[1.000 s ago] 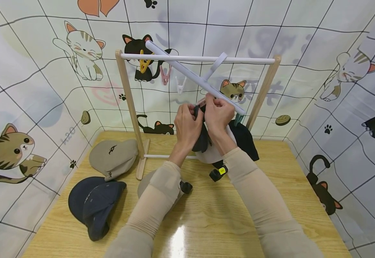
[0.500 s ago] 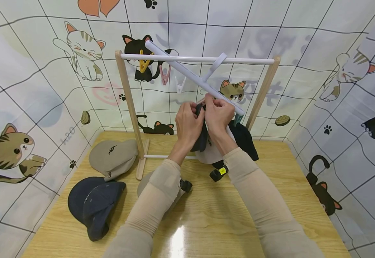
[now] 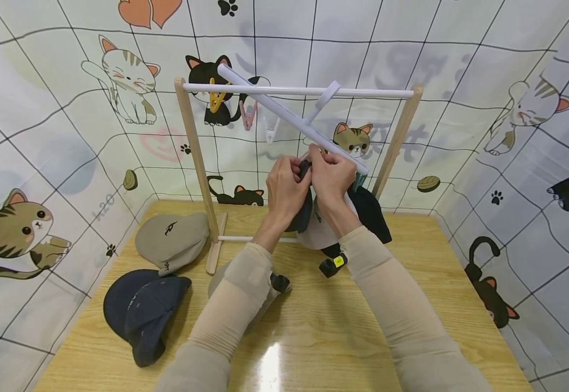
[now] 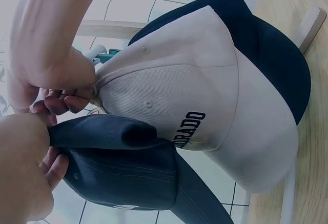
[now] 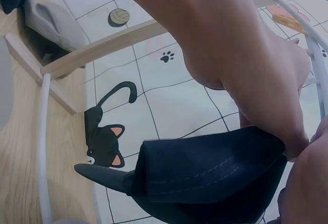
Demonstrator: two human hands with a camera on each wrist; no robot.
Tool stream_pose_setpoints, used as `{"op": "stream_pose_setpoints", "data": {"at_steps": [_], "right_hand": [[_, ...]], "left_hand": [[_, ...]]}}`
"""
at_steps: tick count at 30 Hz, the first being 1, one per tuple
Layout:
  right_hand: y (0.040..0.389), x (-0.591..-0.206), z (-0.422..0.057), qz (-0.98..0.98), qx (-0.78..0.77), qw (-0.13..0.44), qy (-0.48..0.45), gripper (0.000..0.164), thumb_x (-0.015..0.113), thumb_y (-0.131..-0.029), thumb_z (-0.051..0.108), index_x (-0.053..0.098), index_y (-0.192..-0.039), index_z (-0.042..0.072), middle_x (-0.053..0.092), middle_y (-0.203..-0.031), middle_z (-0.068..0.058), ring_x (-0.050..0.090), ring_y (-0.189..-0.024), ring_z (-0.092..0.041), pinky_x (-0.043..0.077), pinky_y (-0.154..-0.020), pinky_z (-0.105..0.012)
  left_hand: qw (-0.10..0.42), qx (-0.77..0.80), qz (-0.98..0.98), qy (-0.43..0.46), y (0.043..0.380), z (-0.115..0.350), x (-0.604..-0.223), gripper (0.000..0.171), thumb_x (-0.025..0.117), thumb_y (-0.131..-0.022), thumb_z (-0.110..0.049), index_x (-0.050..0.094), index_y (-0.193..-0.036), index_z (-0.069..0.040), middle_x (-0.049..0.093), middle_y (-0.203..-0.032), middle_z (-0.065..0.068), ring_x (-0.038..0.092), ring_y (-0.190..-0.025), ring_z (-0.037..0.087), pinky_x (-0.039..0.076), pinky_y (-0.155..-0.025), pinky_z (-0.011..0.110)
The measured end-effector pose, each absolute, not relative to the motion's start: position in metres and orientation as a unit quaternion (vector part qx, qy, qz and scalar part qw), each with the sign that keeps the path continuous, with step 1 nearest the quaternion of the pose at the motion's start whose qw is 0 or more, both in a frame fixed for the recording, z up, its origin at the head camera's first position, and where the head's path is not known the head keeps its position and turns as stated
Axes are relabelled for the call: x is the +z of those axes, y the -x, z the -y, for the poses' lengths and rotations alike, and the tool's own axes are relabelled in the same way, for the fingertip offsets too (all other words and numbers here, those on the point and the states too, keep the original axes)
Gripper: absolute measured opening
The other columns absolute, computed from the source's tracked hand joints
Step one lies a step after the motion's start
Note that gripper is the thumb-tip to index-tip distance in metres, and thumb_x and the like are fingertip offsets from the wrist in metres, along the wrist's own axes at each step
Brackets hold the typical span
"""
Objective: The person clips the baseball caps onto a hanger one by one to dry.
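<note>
Under the lower end of a slanted white hanger bar (image 3: 284,112), both hands meet at a dark navy cap (image 4: 123,175). My left hand (image 3: 286,182) pinches the cap's back edge between thumb and fingers. Right beside it, my right hand (image 3: 332,177) has its thumb and fingertips closed at a small pinkish clip, mostly hidden by the fingers. A pale cap (image 4: 171,88) with dark lettering hangs beside the navy one. Behind that hangs a black cap (image 3: 370,212), near a green clip (image 3: 359,181).
The hanger hooks over a rack's white rail (image 3: 372,93). Yellow (image 3: 216,97), pink (image 3: 247,114) and white clips (image 3: 271,130) hang from its upper part. On the wooden table (image 3: 363,326) lie a beige cap (image 3: 172,237), a navy cap (image 3: 142,310) and another beige cap (image 3: 218,277) under the left forearm.
The hanger and its clips have shifted slightly left. The navy cap's top edge has turned a little between the fingers; both hands stay almost in place.
</note>
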State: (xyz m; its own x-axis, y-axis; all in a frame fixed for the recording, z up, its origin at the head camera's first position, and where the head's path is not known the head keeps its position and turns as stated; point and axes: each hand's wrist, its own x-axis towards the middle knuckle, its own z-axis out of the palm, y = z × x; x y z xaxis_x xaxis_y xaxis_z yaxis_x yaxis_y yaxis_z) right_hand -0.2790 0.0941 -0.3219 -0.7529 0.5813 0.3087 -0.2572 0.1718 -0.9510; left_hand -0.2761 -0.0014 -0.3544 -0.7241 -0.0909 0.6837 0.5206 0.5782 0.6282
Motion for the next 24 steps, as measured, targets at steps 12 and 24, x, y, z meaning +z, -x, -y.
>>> {"op": "stream_pose_setpoints", "data": {"at_steps": [12, 24], "right_hand": [[0.281, -0.328, -0.105, 0.706, 0.639, 0.291, 0.093, 0.036, 0.085, -0.099, 0.044, 0.09, -0.092, 0.008, 0.072, -0.066, 0.012, 0.066, -0.065, -0.011, 0.052, -0.062, -0.026], [0.274, -0.323, -0.13, 0.746, 0.634, 0.204, 0.021, 0.053, 0.062, -0.113, 0.046, 0.072, -0.085, 0.002, 0.06, -0.064, 0.006, 0.05, -0.06, -0.01, 0.042, -0.062, -0.028]], "left_hand": [[0.294, -0.433, 0.836, 0.164, 0.274, 0.008, -0.358, 0.033, 0.078, -0.106, -0.026, 0.073, -0.127, -0.002, 0.074, -0.114, 0.016, 0.075, -0.099, 0.03, 0.064, -0.09, 0.043], [0.224, -0.412, 0.856, 0.217, 0.27, 0.021, -0.359, 0.047, 0.07, -0.112, -0.031, 0.066, -0.153, -0.008, 0.069, -0.134, 0.016, 0.069, -0.118, 0.033, 0.058, -0.102, 0.048]]}}
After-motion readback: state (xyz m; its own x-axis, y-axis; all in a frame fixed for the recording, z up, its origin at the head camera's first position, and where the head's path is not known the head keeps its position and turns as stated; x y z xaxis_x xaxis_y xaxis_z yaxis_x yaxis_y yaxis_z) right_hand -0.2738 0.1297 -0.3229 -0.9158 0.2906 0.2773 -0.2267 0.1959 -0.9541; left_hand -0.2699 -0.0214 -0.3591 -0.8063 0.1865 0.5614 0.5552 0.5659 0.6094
